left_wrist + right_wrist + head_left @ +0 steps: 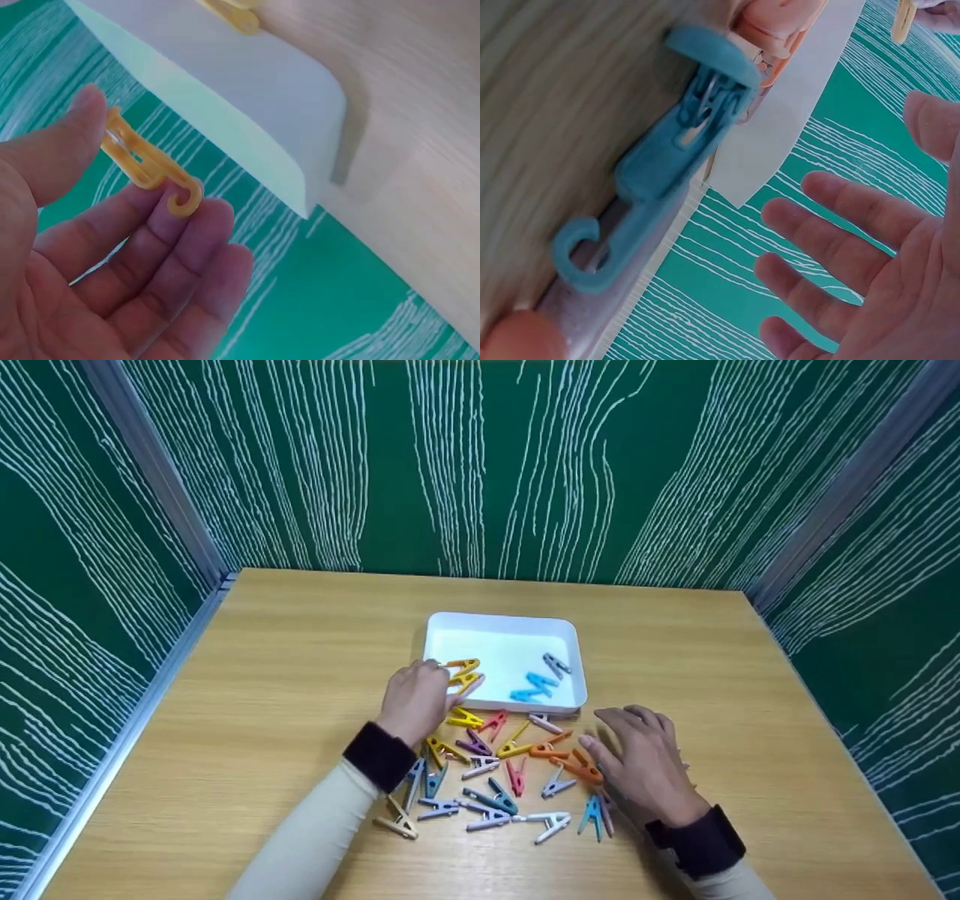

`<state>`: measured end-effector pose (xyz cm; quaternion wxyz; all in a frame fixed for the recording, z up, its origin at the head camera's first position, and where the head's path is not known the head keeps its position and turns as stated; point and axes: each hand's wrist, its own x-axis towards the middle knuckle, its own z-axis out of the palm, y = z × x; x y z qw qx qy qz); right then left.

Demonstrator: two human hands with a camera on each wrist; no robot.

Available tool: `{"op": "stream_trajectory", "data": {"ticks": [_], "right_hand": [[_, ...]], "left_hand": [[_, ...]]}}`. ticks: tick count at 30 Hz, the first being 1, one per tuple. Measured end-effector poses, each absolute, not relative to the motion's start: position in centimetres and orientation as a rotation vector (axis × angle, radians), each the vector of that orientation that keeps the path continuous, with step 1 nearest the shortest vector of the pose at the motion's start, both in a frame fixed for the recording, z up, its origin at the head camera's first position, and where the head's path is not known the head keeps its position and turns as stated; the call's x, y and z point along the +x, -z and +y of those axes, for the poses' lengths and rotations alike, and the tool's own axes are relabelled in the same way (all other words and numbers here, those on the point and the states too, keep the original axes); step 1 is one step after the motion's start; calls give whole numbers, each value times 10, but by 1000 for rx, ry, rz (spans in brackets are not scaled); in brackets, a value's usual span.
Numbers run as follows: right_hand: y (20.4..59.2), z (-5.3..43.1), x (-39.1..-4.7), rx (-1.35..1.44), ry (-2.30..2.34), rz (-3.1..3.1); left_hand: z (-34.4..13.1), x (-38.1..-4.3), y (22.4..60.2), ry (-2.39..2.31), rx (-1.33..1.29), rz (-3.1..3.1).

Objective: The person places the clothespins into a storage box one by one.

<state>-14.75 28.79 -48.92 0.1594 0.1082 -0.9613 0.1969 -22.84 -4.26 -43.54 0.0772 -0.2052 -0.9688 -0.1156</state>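
A pale sleeve (307, 832) led to the left hand (416, 701), pinching a yellow clip (154, 156) by the tray (487, 641); the right hand (649, 761) spread its fingers near an orange clip (583, 770).

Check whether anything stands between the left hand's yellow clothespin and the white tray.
Nothing visible does. The left hand holds the yellow clothespin at the left side of the white tray; the blue clothespins in it lie toward its right side.
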Motion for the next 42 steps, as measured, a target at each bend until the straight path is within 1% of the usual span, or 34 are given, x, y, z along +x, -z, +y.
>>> {"op": "stream_trajectory", "data": {"ticks": [10, 15, 22, 30, 42], "right_hand": [[490, 287, -147, 331, -566, -2718], [492, 287, -148, 340, -559, -2691], [491, 287, -150, 313, -555, -2725], [492, 285, -149, 286, -560, -2757], [491, 286, -149, 303, -563, -2734]], "left_hand": [[-7, -247, 437, 251, -658, -2862], [11, -258, 440, 128, -626, -2839], [29, -268, 452, 110, -584, -2869], [32, -272, 465, 146, -577, -2887], [19, -269, 464, 207, -570, -2901]]}}
